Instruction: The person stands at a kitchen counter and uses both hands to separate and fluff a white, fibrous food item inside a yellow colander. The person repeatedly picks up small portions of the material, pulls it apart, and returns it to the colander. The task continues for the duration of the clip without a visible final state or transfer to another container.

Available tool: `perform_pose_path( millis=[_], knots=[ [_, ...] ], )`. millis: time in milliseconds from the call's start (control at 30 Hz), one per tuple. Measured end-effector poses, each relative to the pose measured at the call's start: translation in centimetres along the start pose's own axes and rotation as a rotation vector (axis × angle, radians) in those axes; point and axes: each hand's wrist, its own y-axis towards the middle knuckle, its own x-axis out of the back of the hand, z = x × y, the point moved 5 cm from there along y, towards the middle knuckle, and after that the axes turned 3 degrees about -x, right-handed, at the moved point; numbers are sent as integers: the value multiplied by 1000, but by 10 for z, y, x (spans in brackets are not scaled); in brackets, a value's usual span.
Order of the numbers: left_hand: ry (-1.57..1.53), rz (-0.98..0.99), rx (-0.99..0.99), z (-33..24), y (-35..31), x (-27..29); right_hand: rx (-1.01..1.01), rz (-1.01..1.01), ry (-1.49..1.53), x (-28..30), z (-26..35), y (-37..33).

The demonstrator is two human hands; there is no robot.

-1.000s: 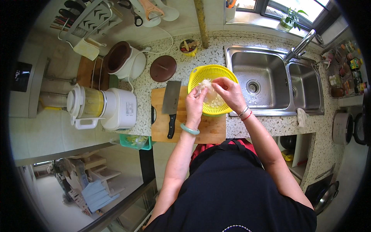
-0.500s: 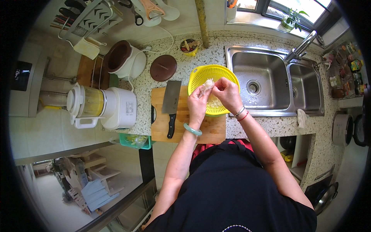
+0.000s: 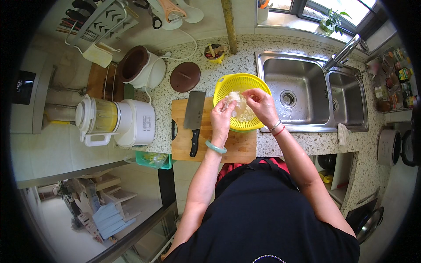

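My left hand (image 3: 221,120), with a green bangle at its wrist, is closed on a frilly, whitish clump of what looks like white fungus (image 3: 235,96). Just to its right, my right hand (image 3: 262,108) has its fingers curled, thumb and forefinger near each other; anything tiny between them does not show. Both hands hover over a yellow colander (image 3: 225,83), in which more pale torn bits (image 3: 245,115) lie. Under the colander's near side is a wooden cutting board (image 3: 215,151), and a cleaver (image 3: 194,115) rests on its left part, handle toward me.
A double steel sink (image 3: 298,83) with a tap (image 3: 344,52) lies to the right. Leftward stand a white soy-milk-maker-like appliance (image 3: 136,122), a white pot (image 3: 151,70) with a brown inside, and a brown lid (image 3: 185,77). A small yellow bowl (image 3: 215,53) sits farther back.
My hands have drawn apart. The right one has shifted slightly right and down from the clump; the left has dropped a little, and more pale bits show in the colander.
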Motion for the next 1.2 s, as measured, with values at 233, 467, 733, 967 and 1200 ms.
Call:
perform_pose_path(
  millis=[233,467,733,967,1200],
  knots=[
    [340,-24,-138,-15,-4,-7,-84,86,51,-11,11,-2],
    [434,-25,-283,-24,-9,-13,-53,3,-36,-10,13,0],
    [259,42,-128,-21,-8,-13,-137,43,67,-9,-3,2],
    [288,48,-171,-18,-6,-9,-162,161,265,-7,3,3],
    [486,-9,-346,-18,-6,-12,20,58,-68,-5,26,1]
  ],
)
